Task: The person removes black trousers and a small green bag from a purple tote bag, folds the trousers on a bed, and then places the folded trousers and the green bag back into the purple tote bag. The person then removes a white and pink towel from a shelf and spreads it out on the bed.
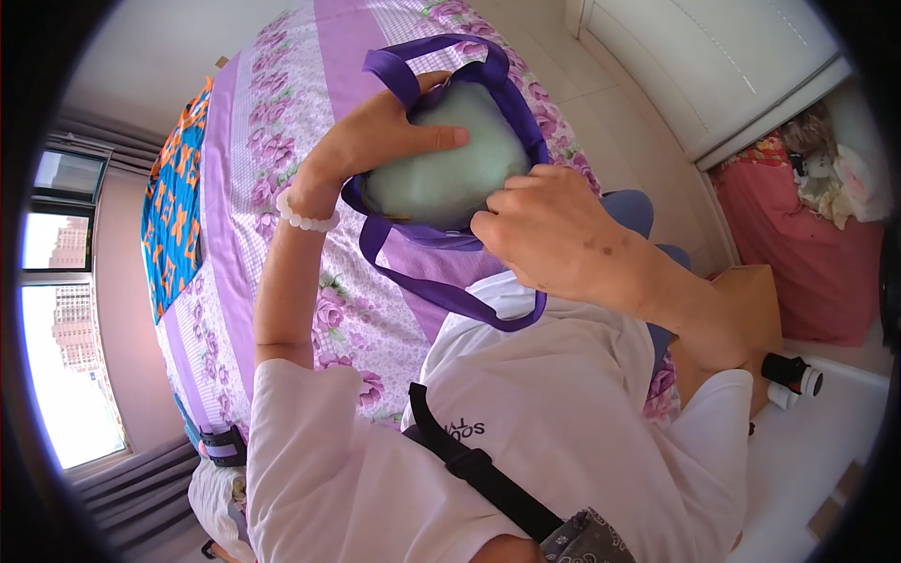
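A purple fabric tote bag (440,238) stands with its mouth up on the floral bedspread (331,310). A rounded, pale green bundle (450,169) with a smooth surface fills it; what it is I cannot tell. My left hand (391,134) reaches over the far left rim, its thumb lying on the bundle and its fingers partly hidden behind a strap. With its fingers curled, my right hand (545,225) grips the bag's near right rim. One handle arches at the back, and the other hangs in a loop towards my white shirt.
A blue and orange patterned cloth (176,211) lies on the bed's left side. To the right are a cardboard box (757,295), a black and white cylindrical object (792,376) and an open cupboard holding pink fabric (795,239). A window (63,338) is at the far left.
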A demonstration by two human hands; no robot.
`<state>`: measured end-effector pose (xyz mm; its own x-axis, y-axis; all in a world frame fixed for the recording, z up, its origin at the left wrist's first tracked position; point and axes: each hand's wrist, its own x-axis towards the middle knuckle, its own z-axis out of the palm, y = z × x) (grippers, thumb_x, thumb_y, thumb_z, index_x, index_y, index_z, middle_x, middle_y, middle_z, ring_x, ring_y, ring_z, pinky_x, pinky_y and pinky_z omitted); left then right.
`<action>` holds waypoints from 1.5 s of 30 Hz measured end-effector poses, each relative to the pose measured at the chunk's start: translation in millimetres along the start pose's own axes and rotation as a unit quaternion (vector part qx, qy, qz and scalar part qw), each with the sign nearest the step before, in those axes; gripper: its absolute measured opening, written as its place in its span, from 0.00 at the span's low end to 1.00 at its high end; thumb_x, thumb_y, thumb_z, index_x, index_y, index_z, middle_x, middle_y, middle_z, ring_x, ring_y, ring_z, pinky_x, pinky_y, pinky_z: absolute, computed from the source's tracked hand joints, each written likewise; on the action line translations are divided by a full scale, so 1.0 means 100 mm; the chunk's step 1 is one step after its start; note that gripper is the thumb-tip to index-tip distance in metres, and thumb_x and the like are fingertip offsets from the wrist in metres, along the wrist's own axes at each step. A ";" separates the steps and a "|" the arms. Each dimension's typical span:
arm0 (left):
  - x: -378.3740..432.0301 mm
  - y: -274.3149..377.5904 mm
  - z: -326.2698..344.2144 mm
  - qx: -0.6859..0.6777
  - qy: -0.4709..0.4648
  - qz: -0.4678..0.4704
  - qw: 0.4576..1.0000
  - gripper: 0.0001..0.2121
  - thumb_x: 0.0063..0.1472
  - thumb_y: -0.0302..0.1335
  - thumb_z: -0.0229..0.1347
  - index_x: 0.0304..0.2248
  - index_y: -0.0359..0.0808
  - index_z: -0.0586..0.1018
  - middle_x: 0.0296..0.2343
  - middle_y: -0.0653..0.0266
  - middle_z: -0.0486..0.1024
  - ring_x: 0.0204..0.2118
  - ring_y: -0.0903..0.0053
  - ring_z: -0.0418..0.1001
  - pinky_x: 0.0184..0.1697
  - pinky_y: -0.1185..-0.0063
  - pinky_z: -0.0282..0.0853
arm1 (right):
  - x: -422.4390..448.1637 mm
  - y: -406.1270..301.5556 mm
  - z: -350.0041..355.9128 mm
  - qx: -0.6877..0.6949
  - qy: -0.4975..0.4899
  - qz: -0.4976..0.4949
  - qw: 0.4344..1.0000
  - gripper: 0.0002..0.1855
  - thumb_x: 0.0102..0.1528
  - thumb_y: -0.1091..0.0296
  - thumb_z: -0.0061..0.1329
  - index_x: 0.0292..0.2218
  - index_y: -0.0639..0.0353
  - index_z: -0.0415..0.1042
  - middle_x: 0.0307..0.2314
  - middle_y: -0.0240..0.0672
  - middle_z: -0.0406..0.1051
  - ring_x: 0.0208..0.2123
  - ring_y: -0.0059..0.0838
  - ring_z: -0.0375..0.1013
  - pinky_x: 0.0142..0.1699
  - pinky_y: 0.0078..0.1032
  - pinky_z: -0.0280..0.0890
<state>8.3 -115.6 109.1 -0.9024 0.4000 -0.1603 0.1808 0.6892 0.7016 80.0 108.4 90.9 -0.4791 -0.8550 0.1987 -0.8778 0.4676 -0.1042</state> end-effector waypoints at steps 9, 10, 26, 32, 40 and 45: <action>-0.01 -0.16 0.30 0.104 0.106 0.140 0.979 0.36 0.48 0.36 0.62 0.56 0.34 0.65 0.50 0.50 0.70 0.53 0.63 0.68 0.55 0.73 0.63 | 0.26 0.21 0.26 0.057 0.220 0.015 0.974 0.03 0.41 0.75 0.52 0.22 0.58 0.70 0.19 0.33 0.71 0.27 0.33 0.73 0.31 0.30 0.67; -0.01 -0.18 0.32 0.099 0.117 0.134 0.979 0.35 0.49 0.36 0.62 0.56 0.35 0.66 0.49 0.51 0.70 0.53 0.63 0.69 0.55 0.73 0.63 | 0.31 0.22 0.27 0.065 0.207 0.026 0.976 0.04 0.43 0.75 0.53 0.23 0.59 0.70 0.19 0.33 0.71 0.27 0.33 0.72 0.31 0.30 0.67; -0.14 0.18 -0.44 -0.225 0.027 0.243 0.943 0.11 0.65 0.27 0.49 0.31 0.27 0.79 0.39 0.54 0.78 0.45 0.71 0.75 0.50 0.75 0.67 | -0.39 0.30 -0.67 0.500 0.038 0.261 0.824 0.14 0.49 0.79 0.41 0.38 0.65 0.71 0.16 0.34 0.71 0.17 0.18 0.69 0.25 0.21 0.66; -0.18 0.46 -0.74 -0.244 -0.046 0.232 0.940 0.08 0.61 0.22 0.49 0.29 0.28 0.79 0.25 0.55 0.79 0.34 0.68 0.79 0.47 0.73 0.70 | -0.24 0.28 -0.61 0.718 0.141 0.177 0.658 0.17 0.51 0.75 0.42 0.43 0.70 0.71 0.30 0.40 0.75 0.30 0.24 0.76 0.35 0.22 0.72; -0.14 0.35 -0.90 -0.155 0.085 0.233 0.956 0.09 0.62 0.22 0.48 0.31 0.27 0.79 0.39 0.51 0.76 0.41 0.74 0.74 0.47 0.77 0.67 | -0.07 0.23 -0.45 0.185 0.321 0.074 0.926 0.07 0.49 0.82 0.52 0.33 0.66 0.71 0.27 0.33 0.69 0.27 0.21 0.69 0.29 0.21 0.64; -0.06 0.47 -0.78 -0.340 -0.007 0.339 0.877 0.09 0.60 0.20 0.49 0.33 0.28 0.81 0.49 0.46 0.70 0.49 0.71 0.70 0.56 0.75 0.62 | 0.11 0.21 -0.78 0.341 0.273 0.153 0.887 0.04 0.56 0.75 0.48 0.31 0.66 0.71 0.25 0.33 0.71 0.26 0.19 0.69 0.33 0.17 0.64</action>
<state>-8.1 -132.7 197.2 -0.6724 0.5888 0.4486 0.3951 -0.2270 0.8902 56.7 126.8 166.8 -0.7857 -0.3884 0.4815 -0.5941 0.2563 -0.7625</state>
